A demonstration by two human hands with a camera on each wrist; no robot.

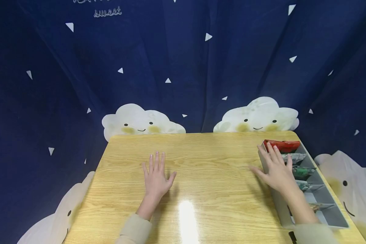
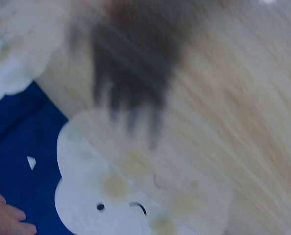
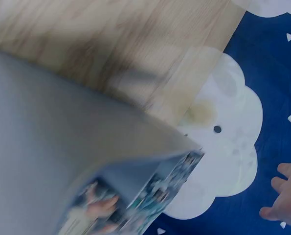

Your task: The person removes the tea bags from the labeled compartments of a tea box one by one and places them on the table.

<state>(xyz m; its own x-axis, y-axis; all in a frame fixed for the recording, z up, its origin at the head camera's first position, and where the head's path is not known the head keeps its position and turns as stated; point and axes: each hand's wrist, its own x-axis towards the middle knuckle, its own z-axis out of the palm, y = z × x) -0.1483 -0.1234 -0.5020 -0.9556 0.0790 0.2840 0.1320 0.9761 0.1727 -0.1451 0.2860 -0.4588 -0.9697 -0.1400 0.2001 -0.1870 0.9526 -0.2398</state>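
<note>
My left hand (image 1: 157, 181) is held over the left half of the wooden table with its fingers spread and nothing in it. At the right, my right hand (image 1: 279, 174), also spread, overlaps the left side of a grey divided box (image 1: 330, 211). A red packet (image 1: 283, 146) stands in the box's far compartment, with several flat printed packets behind it toward me, one of them green (image 1: 303, 172). In the right wrist view the box's side wall (image 3: 86, 117) looms large, and my fingers (image 3: 284, 196) show at the right edge. The left wrist view catches fingertips (image 2: 11, 215) at its lower left.
The wooden table (image 1: 207, 162) reaches back to a dark blue curtain (image 1: 170, 61) with white triangles and smiling clouds. A small black object (image 1: 292, 237) lies near the box's front corner, partly hidden by my right sleeve (image 1: 312, 234).
</note>
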